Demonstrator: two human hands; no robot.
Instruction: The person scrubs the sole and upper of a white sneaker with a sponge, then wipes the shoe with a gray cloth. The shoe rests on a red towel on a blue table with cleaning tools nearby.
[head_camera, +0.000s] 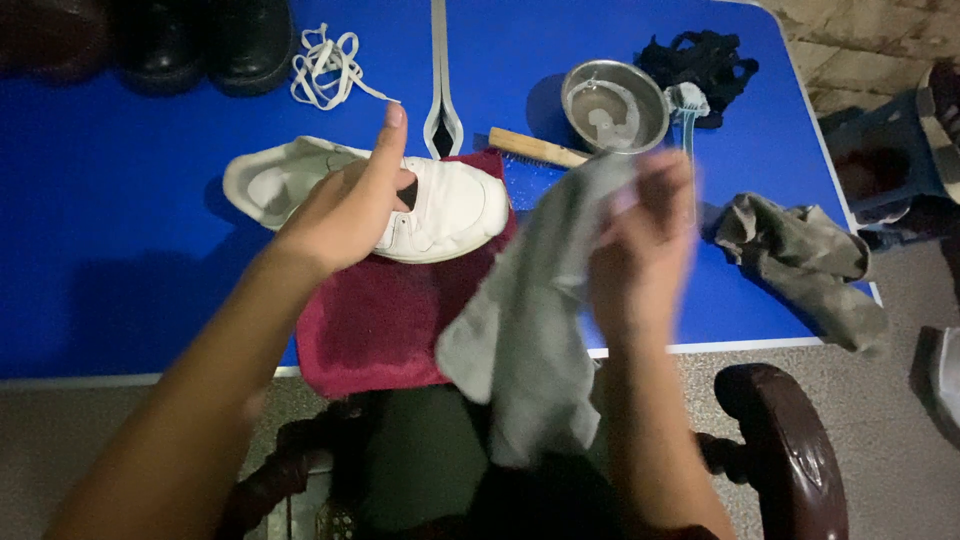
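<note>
Step in hand, by look: wiping shoe (440, 205). Left hand (345, 205) rests on shoe, fingers loose, steadying it on red towel (375, 320). Right hand (640, 250), blurred, grasps grey cloth (520, 330). Next move calls for bringing cloth onto shoe.

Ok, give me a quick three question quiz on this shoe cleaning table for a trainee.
1. True or false: the right hand holds a grey cloth.
2. What lies under the white shoe? A) a dark red towel B) a newspaper C) a plastic tray
3. Which container stands beside the wooden-handled brush?

Key:
1. True.
2. A.
3. The round metal bowl.
</note>
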